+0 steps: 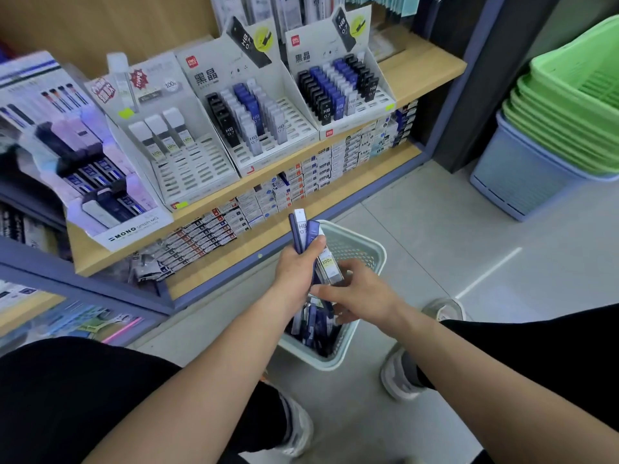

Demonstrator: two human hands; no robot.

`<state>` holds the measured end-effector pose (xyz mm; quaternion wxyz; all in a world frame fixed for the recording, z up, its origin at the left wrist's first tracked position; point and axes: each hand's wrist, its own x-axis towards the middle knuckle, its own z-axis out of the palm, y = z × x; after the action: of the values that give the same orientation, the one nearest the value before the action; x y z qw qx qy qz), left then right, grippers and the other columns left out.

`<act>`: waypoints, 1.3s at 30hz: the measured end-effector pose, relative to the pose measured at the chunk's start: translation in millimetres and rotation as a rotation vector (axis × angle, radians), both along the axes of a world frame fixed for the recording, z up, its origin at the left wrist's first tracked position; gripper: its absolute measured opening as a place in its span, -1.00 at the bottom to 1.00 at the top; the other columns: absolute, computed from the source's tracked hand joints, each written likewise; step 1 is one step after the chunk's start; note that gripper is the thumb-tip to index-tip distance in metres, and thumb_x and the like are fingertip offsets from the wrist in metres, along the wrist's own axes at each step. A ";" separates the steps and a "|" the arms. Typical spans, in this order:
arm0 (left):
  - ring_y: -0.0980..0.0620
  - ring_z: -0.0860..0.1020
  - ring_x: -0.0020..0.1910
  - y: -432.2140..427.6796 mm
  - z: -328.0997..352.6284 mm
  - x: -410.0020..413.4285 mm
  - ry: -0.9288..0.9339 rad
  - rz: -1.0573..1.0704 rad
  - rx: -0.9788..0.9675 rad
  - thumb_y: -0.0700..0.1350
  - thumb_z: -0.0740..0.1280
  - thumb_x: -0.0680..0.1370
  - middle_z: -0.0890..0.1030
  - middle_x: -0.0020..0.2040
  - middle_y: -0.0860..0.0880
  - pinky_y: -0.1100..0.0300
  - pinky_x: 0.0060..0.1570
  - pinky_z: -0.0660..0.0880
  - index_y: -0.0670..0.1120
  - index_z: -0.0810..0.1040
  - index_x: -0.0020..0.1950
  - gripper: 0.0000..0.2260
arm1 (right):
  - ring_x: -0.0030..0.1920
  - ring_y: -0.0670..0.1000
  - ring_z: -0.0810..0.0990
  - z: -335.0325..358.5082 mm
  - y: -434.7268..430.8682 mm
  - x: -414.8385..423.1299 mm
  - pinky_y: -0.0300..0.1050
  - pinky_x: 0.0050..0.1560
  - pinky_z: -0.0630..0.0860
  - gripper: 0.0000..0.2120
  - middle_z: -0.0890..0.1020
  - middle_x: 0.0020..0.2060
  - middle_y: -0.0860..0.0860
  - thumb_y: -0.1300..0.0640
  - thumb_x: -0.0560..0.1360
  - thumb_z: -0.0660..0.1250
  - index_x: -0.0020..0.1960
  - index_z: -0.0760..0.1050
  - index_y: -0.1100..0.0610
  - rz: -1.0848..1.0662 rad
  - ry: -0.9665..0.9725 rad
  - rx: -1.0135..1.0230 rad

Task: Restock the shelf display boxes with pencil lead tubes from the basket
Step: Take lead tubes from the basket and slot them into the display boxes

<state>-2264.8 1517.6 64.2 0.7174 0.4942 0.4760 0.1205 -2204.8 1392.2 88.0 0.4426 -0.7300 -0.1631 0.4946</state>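
My left hand (296,271) grips a bunch of pencil lead tubes (305,231), blue and white, upright over the pale green basket (366,244) on the floor. My right hand (356,296) reaches into the basket, its fingers touching a clear tube (330,266) and the loose tubes (316,324) below. On the wooden shelf (418,73) stand white display boxes: one with three white-capped tubes (187,152), a half-filled middle box (254,122), and a fuller right box (341,88).
A MONO display box (100,182) sits at the shelf's left. Small cartons (301,182) line the lower shelf. Stacked green baskets (569,102) in a blue bin (516,182) stand at right. My shoes (398,376) flank the basket.
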 end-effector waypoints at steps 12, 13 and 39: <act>-0.26 0.65 0.04 28.8 -18.4 4.8 0.038 0.054 0.066 0.22 0.52 0.29 0.68 0.01 -0.21 -0.32 0.13 0.56 -0.16 0.57 0.15 -0.39 | -0.31 0.07 0.61 -21.4 -14.8 13.8 -0.01 -0.23 0.62 -0.80 0.64 -0.36 -0.01 0.35 0.53 0.37 0.15 0.53 0.22 0.222 -0.015 0.029; -0.23 0.65 0.00 30.8 -13.3 4.6 0.033 0.056 0.067 0.15 0.52 0.39 0.67 -0.01 -0.19 -0.30 0.13 0.56 -0.18 0.56 0.16 -0.49 | -0.30 0.07 0.62 -20.7 -16.9 16.8 0.00 -0.21 0.63 -0.83 0.63 -0.33 0.01 0.36 0.54 0.35 0.11 0.53 0.21 0.217 -0.002 0.045; 0.04 0.57 -0.22 90.0 99.4 -36.8 -0.054 -0.085 0.359 0.00 0.40 0.58 0.63 -0.20 0.08 0.17 -0.27 0.46 0.04 0.59 0.01 -0.94 | -0.16 0.07 0.65 123.2 99.6 70.4 0.11 -0.17 0.66 -0.77 0.53 -0.18 0.11 0.33 0.62 0.25 0.18 0.49 0.07 0.111 -0.112 0.391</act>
<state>-2301.7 1607.6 163.6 0.6346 0.6306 0.4061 0.1865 -2134.4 1491.8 211.2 0.5381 -0.6465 -0.3202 0.4358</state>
